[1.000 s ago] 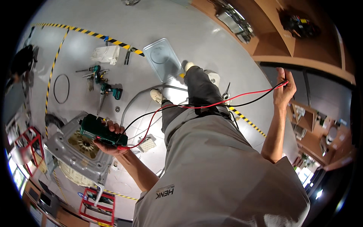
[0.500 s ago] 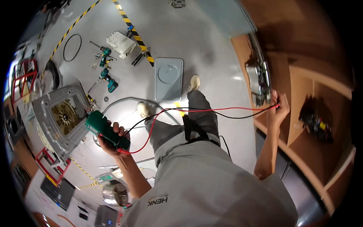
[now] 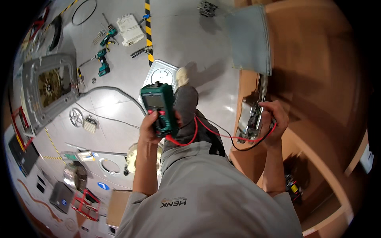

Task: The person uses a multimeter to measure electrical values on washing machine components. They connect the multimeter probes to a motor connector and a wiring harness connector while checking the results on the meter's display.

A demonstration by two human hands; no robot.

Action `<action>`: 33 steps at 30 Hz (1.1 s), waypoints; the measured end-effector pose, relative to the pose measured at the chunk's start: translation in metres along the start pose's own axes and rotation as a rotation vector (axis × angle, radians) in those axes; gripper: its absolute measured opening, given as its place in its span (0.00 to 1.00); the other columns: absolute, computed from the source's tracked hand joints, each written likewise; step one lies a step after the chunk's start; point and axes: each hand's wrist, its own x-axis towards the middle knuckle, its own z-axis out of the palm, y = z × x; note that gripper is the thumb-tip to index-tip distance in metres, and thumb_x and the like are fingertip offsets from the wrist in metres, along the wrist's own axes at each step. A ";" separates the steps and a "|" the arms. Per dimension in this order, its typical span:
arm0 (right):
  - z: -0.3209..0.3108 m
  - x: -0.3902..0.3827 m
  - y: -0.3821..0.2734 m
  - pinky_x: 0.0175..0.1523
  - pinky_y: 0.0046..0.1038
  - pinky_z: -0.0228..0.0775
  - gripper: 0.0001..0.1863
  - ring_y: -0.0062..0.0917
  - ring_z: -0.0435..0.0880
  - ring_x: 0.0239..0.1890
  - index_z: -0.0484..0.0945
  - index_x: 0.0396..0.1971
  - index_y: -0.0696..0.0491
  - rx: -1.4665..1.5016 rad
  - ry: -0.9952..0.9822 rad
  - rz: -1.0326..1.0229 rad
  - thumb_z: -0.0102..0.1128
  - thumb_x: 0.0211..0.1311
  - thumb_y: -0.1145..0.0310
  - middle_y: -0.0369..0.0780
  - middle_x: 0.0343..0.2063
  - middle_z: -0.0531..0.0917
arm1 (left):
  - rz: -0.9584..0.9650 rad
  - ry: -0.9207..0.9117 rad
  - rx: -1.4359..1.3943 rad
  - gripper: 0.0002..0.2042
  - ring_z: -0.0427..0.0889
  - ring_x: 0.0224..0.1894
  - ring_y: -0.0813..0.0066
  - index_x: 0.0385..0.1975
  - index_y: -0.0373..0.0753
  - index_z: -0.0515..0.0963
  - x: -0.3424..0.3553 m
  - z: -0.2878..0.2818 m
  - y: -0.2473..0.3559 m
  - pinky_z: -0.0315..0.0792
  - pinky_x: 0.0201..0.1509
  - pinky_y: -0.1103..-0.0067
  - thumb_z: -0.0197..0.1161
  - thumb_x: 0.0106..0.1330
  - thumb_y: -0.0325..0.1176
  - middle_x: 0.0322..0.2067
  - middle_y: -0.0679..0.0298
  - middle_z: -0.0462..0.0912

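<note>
My left hand [image 3: 149, 129] grips a dark green multimeter [image 3: 170, 113], its display and dial turned up. From its lower end run a red test lead [image 3: 196, 131] and a black test lead [image 3: 230, 137] across to my right hand [image 3: 276, 117]. That hand's fingers are closed on the lead ends, the test probes, which are mostly hidden. Right beside those fingers is a metal mechanism [image 3: 250, 119] with shiny and dark parts, at the edge of the wooden cabinet [image 3: 297, 79]. I cannot tell whether a probe touches it.
A grey flat panel [image 3: 248, 41] stands beyond the mechanism. On the floor lie cordless drills [image 3: 104, 63], a white plastic housing [image 3: 130, 29], a grey tray [image 3: 158, 67] and a hose [image 3: 115, 89]. A large grey appliance panel [image 3: 29, 85] is at left. Inside the cabinet sits a dark part [image 3: 293, 188].
The multimeter has come up and rightward in my left hand, its face now toward me. My right hand has shifted slightly left and down in the picture, and the whole view has turned.
</note>
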 end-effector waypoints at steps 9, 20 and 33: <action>0.046 0.143 0.036 0.23 0.25 0.64 0.12 0.26 0.75 0.20 0.79 0.34 0.57 0.165 -0.425 -0.142 0.64 0.53 0.65 0.41 0.20 0.75 | 0.061 0.074 0.024 0.30 0.82 0.39 0.58 0.46 0.26 0.71 0.131 0.034 0.008 0.77 0.44 0.69 0.61 0.56 0.51 0.39 0.47 0.79; 0.110 0.256 0.154 0.24 0.22 0.59 0.10 0.24 0.69 0.19 0.78 0.29 0.59 0.120 -0.431 -0.087 0.57 0.61 0.67 0.38 0.17 0.71 | 0.160 0.266 -0.073 0.22 0.81 0.38 0.75 0.48 0.33 0.72 0.274 -0.006 0.034 0.77 0.42 0.78 0.68 0.57 0.35 0.38 0.61 0.80; 0.299 0.334 0.274 0.23 0.21 0.63 0.10 0.23 0.72 0.18 0.78 0.30 0.58 0.316 -0.568 -0.372 0.58 0.60 0.65 0.40 0.22 0.75 | 0.187 0.555 0.029 0.23 0.82 0.39 0.69 0.49 0.32 0.71 0.396 -0.110 0.005 0.77 0.44 0.75 0.69 0.54 0.32 0.37 0.57 0.81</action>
